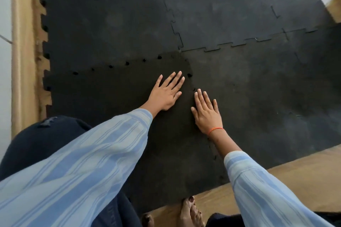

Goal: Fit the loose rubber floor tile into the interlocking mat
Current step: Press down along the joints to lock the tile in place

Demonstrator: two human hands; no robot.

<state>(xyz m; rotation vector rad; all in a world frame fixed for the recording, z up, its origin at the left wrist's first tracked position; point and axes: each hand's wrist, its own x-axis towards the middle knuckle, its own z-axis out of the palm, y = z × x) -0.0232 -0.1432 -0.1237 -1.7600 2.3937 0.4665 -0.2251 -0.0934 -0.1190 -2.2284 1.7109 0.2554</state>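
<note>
My left hand lies flat, fingers spread, gripping nothing, on the darker black square rubber floor tile; my right hand presses open-palmed on that tile's right seam. Around the tile spreads the black interlocking rubber mat, joined beyond and right of it, with small gaps along the tile's far seam. Tan wooden floor shows nearer than the tile, my bare foot at its near edge.

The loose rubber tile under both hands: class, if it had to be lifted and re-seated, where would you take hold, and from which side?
Probably the loose tile's near edge, from the person's side. It ends over bare wooden floor, so fingers can slide under there. Its far and right edges are toothed into the mat, and the left hand and right hand lie flat, with no grip.
</note>
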